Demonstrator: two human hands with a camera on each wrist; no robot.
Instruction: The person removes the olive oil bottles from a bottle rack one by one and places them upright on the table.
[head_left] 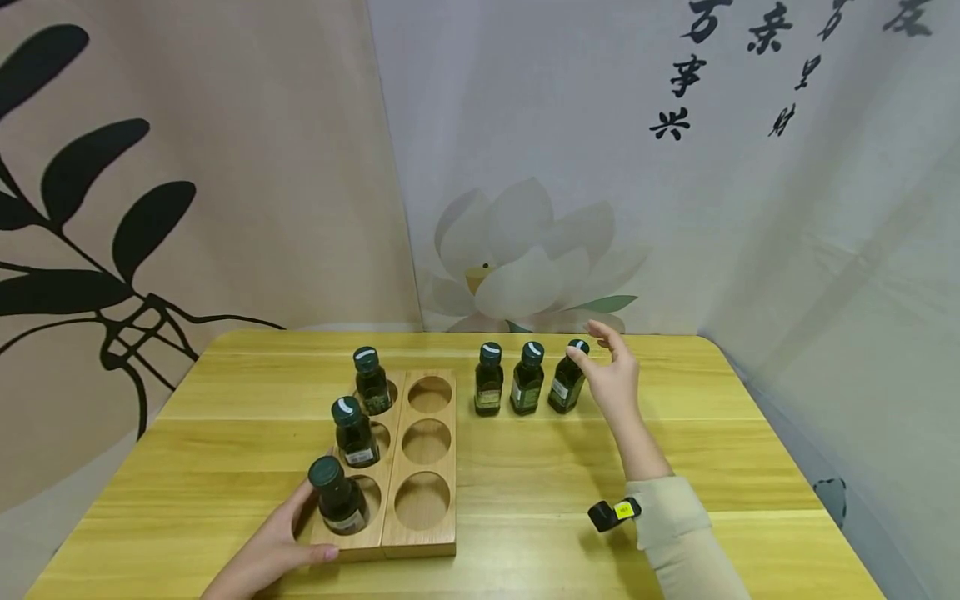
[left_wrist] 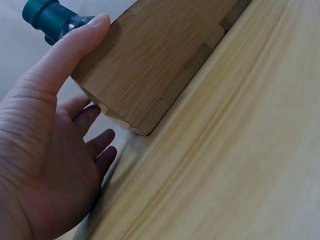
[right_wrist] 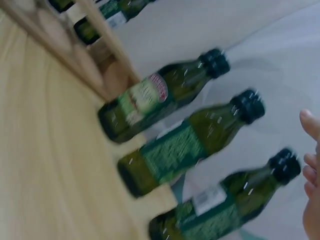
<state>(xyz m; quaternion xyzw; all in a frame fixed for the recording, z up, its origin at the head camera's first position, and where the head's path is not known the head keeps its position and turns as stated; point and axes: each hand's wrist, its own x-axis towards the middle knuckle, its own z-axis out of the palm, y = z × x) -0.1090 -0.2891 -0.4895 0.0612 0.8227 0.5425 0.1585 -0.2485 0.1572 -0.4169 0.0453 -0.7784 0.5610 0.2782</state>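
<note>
Right grip [head_left: 615,383], thumb and fingers apart, hovers by the rightmost bottle [head_left: 566,390], right of centre; a clumsy brush could topple it onto the middle bottle [head_left: 527,388]. Lower left, left grip [head_left: 273,542], loosely spread, touches the wooden rack [head_left: 422,542]; jolting it could tip the front bottle [head_left: 341,502].

The left hand [head_left: 272,543] held a wooden rack [head_left: 367,544] with three dark bottles [head_left: 357,437] in it — the right hand [head_left: 613,382] was at the rightmost bottle [head_left: 566,388] on the table [head_left: 525,492].
</note>
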